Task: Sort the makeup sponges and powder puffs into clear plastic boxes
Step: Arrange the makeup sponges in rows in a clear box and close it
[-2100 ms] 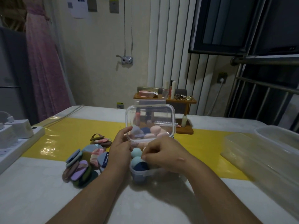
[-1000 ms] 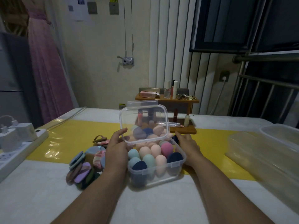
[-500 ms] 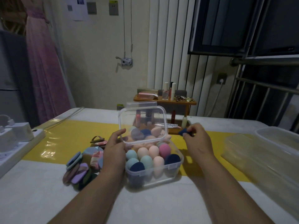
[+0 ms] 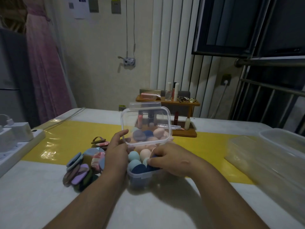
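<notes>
A small clear plastic box (image 4: 140,176) stands in front of me, filled with several egg-shaped makeup sponges (image 4: 134,155) in teal, peach and navy. Its hinged lid (image 4: 146,125) stands upright. My left hand (image 4: 116,152) rests against the box's left side, thumb on the lid's lower edge. My right hand (image 4: 173,158) lies over the box's right half, fingertips pinching a dark blue sponge (image 4: 153,167) down among the others. A pile of flat powder puffs (image 4: 85,166) in blue, purple, pink and olive lies on the table left of the box.
Two large clear plastic boxes (image 4: 272,156) sit at the right edge. A wooden shelf (image 4: 168,103) with cosmetics stands behind the small box. A white power strip with chargers (image 4: 18,138) lies at the left. A yellow mat (image 4: 74,136) crosses the white table.
My right hand picked up a dark blue sponge behind the box's right side and brought it down into the box. The left hand stayed on the box and lid.
</notes>
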Action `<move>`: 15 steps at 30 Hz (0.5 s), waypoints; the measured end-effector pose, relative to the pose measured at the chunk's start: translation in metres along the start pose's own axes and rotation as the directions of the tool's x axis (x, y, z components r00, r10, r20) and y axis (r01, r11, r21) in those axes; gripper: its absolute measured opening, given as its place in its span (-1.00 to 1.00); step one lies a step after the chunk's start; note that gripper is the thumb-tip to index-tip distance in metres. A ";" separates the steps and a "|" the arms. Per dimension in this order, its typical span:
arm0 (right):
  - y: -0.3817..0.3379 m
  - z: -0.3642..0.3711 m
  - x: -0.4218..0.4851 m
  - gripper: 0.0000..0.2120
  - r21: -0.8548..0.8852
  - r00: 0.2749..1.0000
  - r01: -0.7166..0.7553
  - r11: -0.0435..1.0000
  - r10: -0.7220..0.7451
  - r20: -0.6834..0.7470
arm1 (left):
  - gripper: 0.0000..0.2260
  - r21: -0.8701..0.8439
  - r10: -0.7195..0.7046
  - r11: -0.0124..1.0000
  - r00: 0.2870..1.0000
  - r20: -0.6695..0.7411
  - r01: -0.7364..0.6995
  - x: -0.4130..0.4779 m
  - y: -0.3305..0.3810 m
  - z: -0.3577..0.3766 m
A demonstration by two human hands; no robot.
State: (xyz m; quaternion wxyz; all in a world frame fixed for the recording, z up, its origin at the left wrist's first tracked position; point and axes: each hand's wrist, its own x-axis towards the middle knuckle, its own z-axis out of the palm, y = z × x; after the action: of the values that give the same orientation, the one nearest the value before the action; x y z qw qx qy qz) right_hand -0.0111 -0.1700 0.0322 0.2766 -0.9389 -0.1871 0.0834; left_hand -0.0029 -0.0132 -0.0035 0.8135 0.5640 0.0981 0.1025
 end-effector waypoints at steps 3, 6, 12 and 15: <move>-0.002 0.003 0.004 -0.74 -0.149 0.993 -0.056 0.987 0.070 0.091 | -0.49 0.022 0.010 1.000 1.000 -0.004 -0.010 0.001 -0.001 0.000; -0.002 0.005 0.008 -0.74 -0.158 0.992 -0.077 0.984 0.092 0.089 | -0.48 0.037 0.016 0.999 1.000 -0.010 -0.016 0.003 -0.004 -0.001; 0.003 0.013 0.020 -0.86 -0.135 0.994 -0.105 0.985 0.105 0.000 | -0.47 0.061 0.021 0.998 1.000 -0.012 -0.021 0.007 -0.008 -0.003; 0.005 0.013 0.020 -0.79 -0.118 0.993 -0.111 0.987 0.114 0.023 | -0.47 0.065 0.030 0.997 0.999 -0.013 -0.029 0.008 -0.008 -0.003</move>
State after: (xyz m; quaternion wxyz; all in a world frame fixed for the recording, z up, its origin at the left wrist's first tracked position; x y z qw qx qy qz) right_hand 0.0055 -0.1598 0.0179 0.2132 -0.9612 -0.1425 0.1015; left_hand 0.0041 -0.0108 -0.0128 0.7925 0.5907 0.0990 0.1152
